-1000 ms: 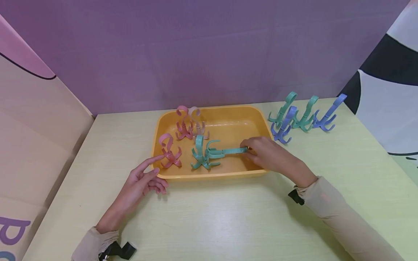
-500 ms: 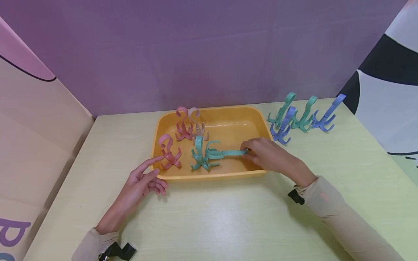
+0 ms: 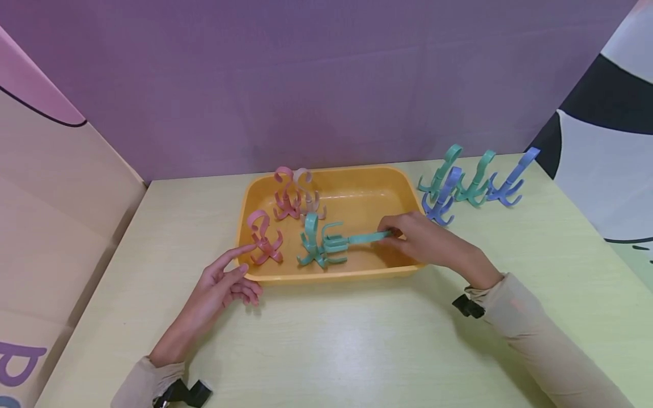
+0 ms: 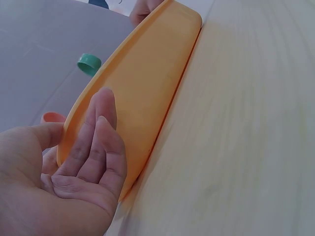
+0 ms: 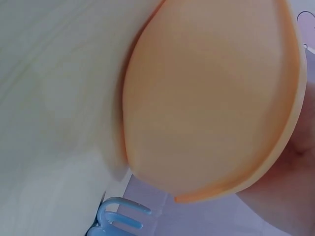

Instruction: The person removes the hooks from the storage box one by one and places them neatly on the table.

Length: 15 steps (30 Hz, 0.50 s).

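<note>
Inside the yellow plastic tray (image 3: 336,277), my right hand (image 3: 420,238) pinches the end of a teal four-prong hanging hook (image 3: 352,241). That hook lies nearly level, its prongs pointing left beside a second, upright teal hook (image 3: 312,241). My left hand (image 3: 219,289) holds the tray's front left corner, thumb and index finger over the rim and the other fingers outside. In the left wrist view, those fingers of the left hand (image 4: 83,162) lie against the outer wall. A red hook (image 3: 267,243) stands near the index finger. The tray wall mostly hides the right hand (image 5: 285,191) in the right wrist view.
Another red hook (image 3: 288,195) and a pale pink one (image 3: 310,195) stand at the tray's back left. Right of the tray, green hooks (image 3: 474,184) and blue hooks (image 3: 510,181) stand on the light wooden table (image 3: 326,351). A purple backdrop (image 3: 326,85) rises behind.
My right hand has shifted slightly up and right, tilting the held teal hook so its gripped end sits higher and its prongs have turned. The left hand stays in place.
</note>
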Each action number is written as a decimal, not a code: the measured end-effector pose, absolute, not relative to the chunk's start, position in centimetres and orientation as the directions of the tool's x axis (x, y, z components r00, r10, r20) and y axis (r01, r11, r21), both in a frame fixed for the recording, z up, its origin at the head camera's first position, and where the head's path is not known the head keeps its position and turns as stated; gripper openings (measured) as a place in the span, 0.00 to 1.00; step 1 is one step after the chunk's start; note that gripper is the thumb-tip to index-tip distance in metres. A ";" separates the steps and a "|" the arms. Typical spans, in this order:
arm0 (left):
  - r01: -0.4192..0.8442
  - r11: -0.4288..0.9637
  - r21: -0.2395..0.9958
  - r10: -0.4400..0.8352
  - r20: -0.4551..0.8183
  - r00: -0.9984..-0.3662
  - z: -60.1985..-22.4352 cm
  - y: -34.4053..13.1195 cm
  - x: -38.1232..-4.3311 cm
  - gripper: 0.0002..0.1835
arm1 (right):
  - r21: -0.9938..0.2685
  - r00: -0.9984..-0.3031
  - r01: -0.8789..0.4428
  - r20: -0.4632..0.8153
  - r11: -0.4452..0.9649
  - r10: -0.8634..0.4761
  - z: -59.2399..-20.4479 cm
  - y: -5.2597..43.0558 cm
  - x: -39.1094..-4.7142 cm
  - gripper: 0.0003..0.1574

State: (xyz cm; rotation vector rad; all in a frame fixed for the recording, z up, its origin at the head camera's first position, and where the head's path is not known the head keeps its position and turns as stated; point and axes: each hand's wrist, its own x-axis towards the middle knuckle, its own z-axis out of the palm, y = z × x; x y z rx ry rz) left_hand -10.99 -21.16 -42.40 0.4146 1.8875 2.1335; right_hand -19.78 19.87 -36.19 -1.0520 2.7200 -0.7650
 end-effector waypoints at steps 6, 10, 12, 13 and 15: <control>-0.006 -0.120 0.993 0.378 0.041 -0.925 -42.4 -21.1 -10.9 0.26 | -0.511 -0.757 -0.599 0.109 0.617 -0.644 -36.0 19.6 -19.6 0.09; -0.004 -0.118 0.993 0.377 0.041 -0.925 -42.3 -21.1 -10.9 0.26 | -0.520 -0.777 -0.581 0.127 0.626 -0.616 -35.6 19.5 -19.5 0.12; -0.004 -0.117 0.993 0.377 0.041 -0.925 -42.2 -21.1 -10.9 0.26 | -0.520 -0.779 -0.585 0.147 0.623 -0.609 -35.4 19.5 -19.5 0.13; -0.004 -0.117 0.993 0.377 0.041 -0.925 -42.3 -21.1 -10.9 0.26 | -0.518 -0.780 -0.587 0.154 0.622 -0.607 -35.3 19.5 -19.5 0.13; -0.001 -0.117 0.993 0.379 0.043 -0.924 -42.3 -21.2 -10.9 0.26 | -0.514 -0.781 -0.589 0.166 0.623 -0.602 -35.0 19.5 -19.4 0.13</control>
